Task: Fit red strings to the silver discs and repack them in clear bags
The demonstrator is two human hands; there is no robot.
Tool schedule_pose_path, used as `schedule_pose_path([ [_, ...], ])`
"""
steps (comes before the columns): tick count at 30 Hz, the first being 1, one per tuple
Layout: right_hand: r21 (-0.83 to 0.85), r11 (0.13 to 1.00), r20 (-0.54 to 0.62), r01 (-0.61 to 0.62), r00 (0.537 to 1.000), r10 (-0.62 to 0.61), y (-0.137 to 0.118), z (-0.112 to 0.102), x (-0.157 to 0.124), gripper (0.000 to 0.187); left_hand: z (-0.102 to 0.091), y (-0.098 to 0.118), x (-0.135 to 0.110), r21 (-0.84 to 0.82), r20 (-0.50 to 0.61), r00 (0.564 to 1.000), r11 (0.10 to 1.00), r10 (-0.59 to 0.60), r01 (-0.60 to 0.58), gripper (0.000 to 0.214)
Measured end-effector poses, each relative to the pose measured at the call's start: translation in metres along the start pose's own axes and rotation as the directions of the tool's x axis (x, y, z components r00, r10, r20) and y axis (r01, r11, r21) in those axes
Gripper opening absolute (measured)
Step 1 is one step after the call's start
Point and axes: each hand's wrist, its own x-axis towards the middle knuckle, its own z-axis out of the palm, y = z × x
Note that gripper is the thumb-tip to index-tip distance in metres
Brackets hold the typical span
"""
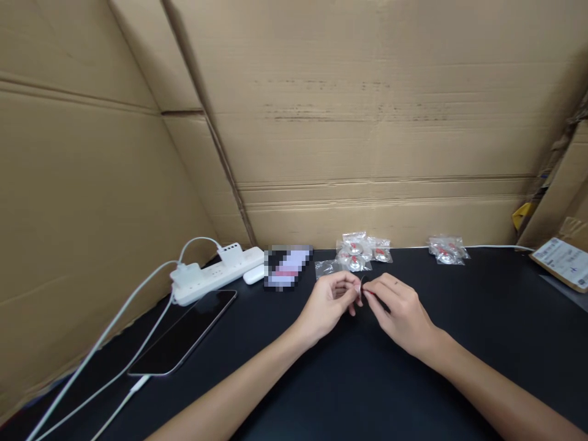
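Above the black tabletop, my left hand [328, 306] pinches a thin round disc [361, 288] between thumb and fingers. The disc is turned nearly edge-on, so its face hardly shows. My right hand [402, 312] meets it from the right, thumb and fingertips closed together. A small red bit shows at those fingertips; what they grip is too small to make out. Just behind my hands lies a pile of clear plastic packets [355, 251] holding round silvery pieces with red marks. A flat clear plastic bag [328, 267] lies beside the pile.
More silvery packets [446, 251] lie farther right. On the left are a phone [184, 334], a white power strip [218, 278] with chargers and cables, a white case [254, 274] and a blurred-out item [287, 267]. A labelled parcel [563, 263] sits far right. Cardboard walls [390, 135] enclose the table.
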Motion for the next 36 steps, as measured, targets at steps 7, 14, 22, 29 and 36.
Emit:
schedule_pose_path([
  [7,0.057,0.996,0.008,-0.074,0.997,0.074,-0.002,-0.002,0.002,0.016,0.000,0.000,0.000,0.081,0.040,0.999,0.997,-0.006,0.002,0.020],
  [14,0.101,0.988,-0.012,-0.121,0.992,0.122,0.000,-0.002,-0.001,0.011,0.000,0.008,-0.001,0.037,0.072,0.997,0.999,-0.028,0.025,0.026],
  [22,0.166,0.973,-0.040,-0.159,0.985,0.167,-0.002,-0.002,0.003,0.010,-0.003,0.009,-0.001,-0.036,0.127,0.989,0.996,-0.078,0.084,0.024],
  [29,0.588,0.683,0.200,-0.433,0.896,0.396,-0.005,0.001,0.009,0.014,-0.003,0.008,-0.001,-0.072,0.126,0.977,0.981,-0.170,0.180,0.021],
  [36,0.794,0.202,0.485,-0.573,0.798,0.358,-0.002,0.003,0.010,0.031,-0.006,0.004,-0.001,-0.039,0.120,0.973,0.979,-0.195,0.201,0.033],
])
